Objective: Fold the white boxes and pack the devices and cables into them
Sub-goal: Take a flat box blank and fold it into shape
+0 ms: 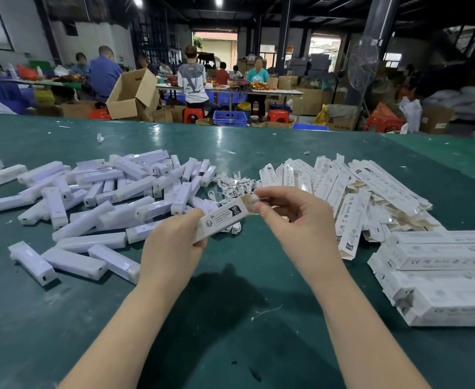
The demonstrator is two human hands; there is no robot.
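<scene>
Box (225, 217) up off the mat (230, 276), between both hands, tilted with open end up-right. Left hand (171, 242) curled round the lower end, right hand (295, 217) pinching something white at the open mouth, can't tell whether flap or cable end. Inside mostly hidden. Long, slim white card, black print and a bin icon on the facing side. Devices (104, 197) heaped left: glossy white plastic sticks, small dark port on the ends. Cables (236, 186) tangled just behind the box, thin white coils. Flat boxes (351, 192) fanned out right, printed card. Finished boxes (441, 273) stacked far right, closed. Dull green mat, scuffed, with paper scraps.
</scene>
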